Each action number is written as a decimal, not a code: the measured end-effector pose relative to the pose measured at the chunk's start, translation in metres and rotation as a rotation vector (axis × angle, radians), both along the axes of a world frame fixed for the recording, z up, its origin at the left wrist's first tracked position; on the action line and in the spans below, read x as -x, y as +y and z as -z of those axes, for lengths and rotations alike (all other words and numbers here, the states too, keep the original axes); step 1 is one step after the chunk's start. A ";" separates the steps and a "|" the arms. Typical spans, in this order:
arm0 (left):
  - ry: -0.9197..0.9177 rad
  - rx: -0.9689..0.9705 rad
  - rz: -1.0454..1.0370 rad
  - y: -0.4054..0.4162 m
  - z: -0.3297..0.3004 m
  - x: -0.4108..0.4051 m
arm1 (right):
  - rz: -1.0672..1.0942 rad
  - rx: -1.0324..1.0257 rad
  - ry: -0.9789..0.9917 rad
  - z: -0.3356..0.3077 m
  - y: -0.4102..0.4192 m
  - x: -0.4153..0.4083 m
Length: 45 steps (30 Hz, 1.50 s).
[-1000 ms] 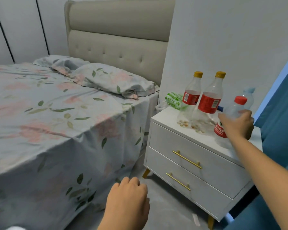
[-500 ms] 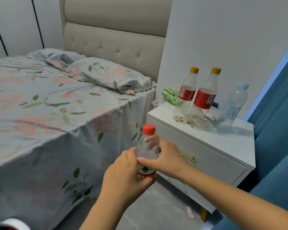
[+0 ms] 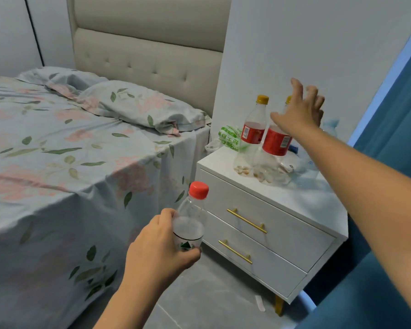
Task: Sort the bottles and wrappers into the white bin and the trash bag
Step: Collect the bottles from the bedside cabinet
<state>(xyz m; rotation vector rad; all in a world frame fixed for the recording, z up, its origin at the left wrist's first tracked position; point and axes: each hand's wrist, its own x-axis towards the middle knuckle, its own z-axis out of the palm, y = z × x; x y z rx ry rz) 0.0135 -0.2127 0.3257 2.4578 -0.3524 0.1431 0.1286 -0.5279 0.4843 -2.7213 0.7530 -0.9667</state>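
Note:
My left hand grips a small clear bottle with a red cap, held upright in front of the nightstand. My right hand reaches over the nightstand with fingers spread, just above the yellow cap of the nearer of two red-labelled bottles. The other red-labelled bottle stands to its left. A pale clear bottle with a light blue cap stands behind my right arm, mostly hidden. A green and white wrapper lies at the nightstand's back left corner. No bin or trash bag is in view.
The bed with a floral sheet fills the left side. A blue curtain hangs on the right. A crumpled clear wrapper lies beside the bottles. A small scrap lies on the grey floor by the nightstand's leg.
The red-capped bottle passed from my right hand to my left hand. My right hand let go and moved up and right to the bottles on the nightstand.

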 end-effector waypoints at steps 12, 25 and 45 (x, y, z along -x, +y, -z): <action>-0.019 0.042 -0.002 0.005 0.002 -0.008 | -0.047 -0.105 -0.068 0.028 0.011 0.000; 0.016 0.244 -0.188 0.102 -0.026 0.034 | -0.703 -0.103 0.120 0.062 0.241 0.082; 0.217 0.506 -0.863 0.461 0.065 0.256 | -1.116 -0.433 0.123 0.180 0.600 0.259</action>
